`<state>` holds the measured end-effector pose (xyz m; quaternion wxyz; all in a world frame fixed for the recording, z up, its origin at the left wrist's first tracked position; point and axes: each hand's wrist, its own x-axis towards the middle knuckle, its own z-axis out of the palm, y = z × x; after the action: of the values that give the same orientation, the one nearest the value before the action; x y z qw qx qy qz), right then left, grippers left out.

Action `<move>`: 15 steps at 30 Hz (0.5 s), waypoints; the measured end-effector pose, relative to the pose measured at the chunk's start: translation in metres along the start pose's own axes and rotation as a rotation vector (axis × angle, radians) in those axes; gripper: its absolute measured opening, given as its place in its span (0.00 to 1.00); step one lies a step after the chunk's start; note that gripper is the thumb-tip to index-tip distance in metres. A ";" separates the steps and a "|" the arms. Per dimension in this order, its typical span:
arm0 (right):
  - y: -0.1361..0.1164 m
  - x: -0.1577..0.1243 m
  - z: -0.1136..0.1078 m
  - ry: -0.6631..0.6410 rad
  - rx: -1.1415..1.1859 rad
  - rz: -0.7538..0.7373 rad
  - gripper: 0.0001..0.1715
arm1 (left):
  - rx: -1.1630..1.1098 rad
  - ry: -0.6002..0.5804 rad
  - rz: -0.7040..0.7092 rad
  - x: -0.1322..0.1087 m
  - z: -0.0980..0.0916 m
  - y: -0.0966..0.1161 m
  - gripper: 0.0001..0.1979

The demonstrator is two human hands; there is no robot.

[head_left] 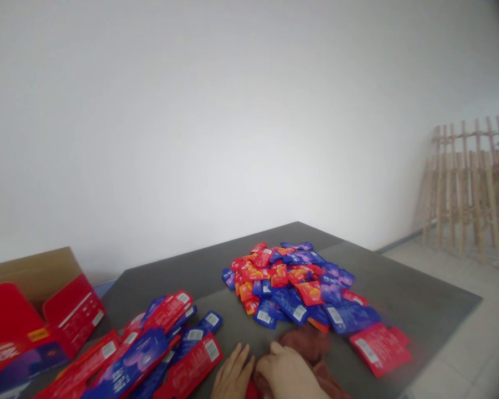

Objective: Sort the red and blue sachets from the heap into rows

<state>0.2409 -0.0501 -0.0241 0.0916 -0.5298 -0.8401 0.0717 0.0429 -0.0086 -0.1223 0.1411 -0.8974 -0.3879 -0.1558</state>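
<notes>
Currently both hands low at near table edge (432, 310): left hand (233, 377) flat, fingers loose, holding nothing; right hand (289, 374) curled over brown-red cloth (311, 346), grip unclear. Cloth touches packet pile (299, 288) just beyond. Best press cloth flat, keep clear of packets; flat cartons (149, 349) left.

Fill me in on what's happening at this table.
A person's left hand and right hand rest together at the near edge of the dark table, on a reddish-brown cloth. Beyond them lies a heap of red and blue sachets. Flat packs and an open red box lie to the left.
</notes>
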 end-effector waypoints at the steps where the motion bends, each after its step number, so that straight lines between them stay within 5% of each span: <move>1: 0.007 -0.005 -0.004 0.008 0.007 0.027 0.07 | -0.006 0.009 0.031 -0.001 -0.001 -0.004 0.30; 7: 0.040 -0.033 -0.020 0.110 -0.032 0.285 0.10 | -0.081 0.057 0.042 0.000 -0.003 -0.006 0.35; 15: 0.029 -0.016 0.009 0.060 -0.004 -0.085 0.05 | -0.160 0.109 0.221 0.022 -0.001 0.021 0.31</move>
<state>0.2708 -0.0522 -0.0408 0.1186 -0.4956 -0.8589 0.0504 0.0722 -0.0084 -0.1153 0.1060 -0.9333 -0.2647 -0.2182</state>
